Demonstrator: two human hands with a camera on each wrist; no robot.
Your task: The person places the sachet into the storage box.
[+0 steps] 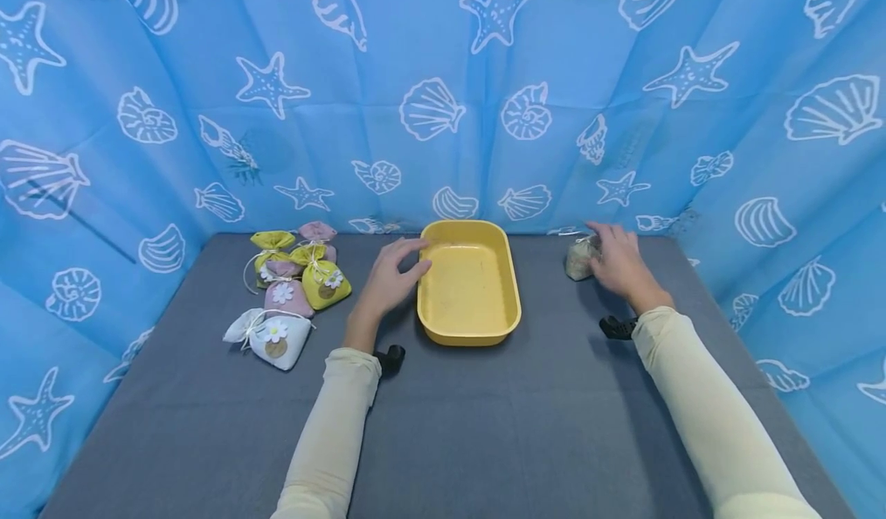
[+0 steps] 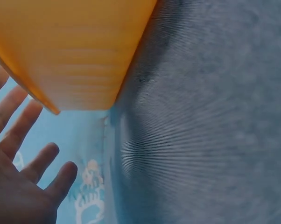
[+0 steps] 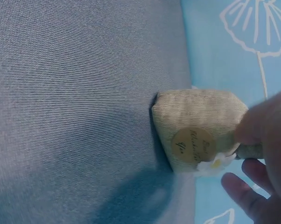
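A yellow rectangular tray (image 1: 469,334) stands near the back of the table. At its left rim is my left hand (image 1: 391,279), fingers spread and relaxed; the left wrist view shows the fingers (image 2: 23,128) beside the rim, and whether they touch it I cannot tell. To the tray's right, my right hand (image 1: 619,259) pinches a beige drawstring sachet (image 1: 578,261) near its gathered neck. In the right wrist view this sachet (image 3: 196,116) bears a round brown label and a white flower, and its base is close to the cloth. Part of its neck is hidden by the fingers.
Left of the tray several drawstring sachets lie in a pile: yellow (image 1: 327,282), pink (image 1: 289,297) and white (image 1: 278,341), with flowers. A grey cloth (image 1: 498,419) covers the table. Blue curtains (image 1: 443,173) with shell prints hang behind and at both sides.
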